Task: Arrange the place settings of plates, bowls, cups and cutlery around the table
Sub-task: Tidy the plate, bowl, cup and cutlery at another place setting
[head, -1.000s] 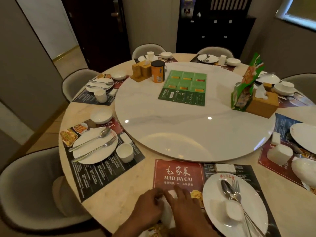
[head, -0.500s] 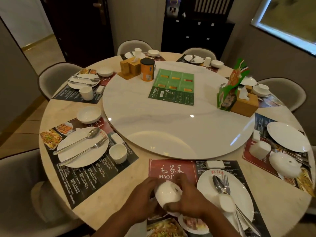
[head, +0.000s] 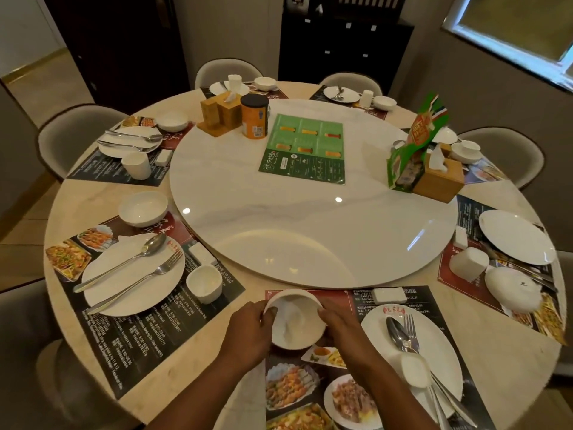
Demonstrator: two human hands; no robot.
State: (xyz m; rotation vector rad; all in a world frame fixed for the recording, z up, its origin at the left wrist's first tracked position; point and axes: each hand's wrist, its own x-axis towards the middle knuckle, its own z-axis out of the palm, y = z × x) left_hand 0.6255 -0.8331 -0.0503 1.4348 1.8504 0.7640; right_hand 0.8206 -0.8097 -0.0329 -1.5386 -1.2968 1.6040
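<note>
A white bowl [head: 294, 319] is held upright, mouth up, between my left hand [head: 246, 332] and my right hand [head: 342, 327], over the red end of the near placemat [head: 338, 297]. Just right of it a white plate [head: 434, 339] carries a spoon and fork [head: 403, 332] and a small cup [head: 414, 369] lying on the cutlery. A white rest block [head: 389, 294] sits above the plate. The setting at my left has a plate [head: 117, 290] with spoon and fork, a cup [head: 204, 283] and a bowl [head: 143, 208].
A white turntable [head: 310, 218] fills the table's middle, bearing a green menu [head: 305, 148], an orange can [head: 254, 116] and tissue boxes [head: 438, 176]. At right, a plate [head: 516, 235], an overturned cup [head: 468, 263] and overturned bowl [head: 511, 288]. Grey chairs ring the table.
Both hands lifted the bowl off the mat near the table edge, turned it from mouth down to mouth up, and carried it forward onto the mat's red end. The view tilted down.
</note>
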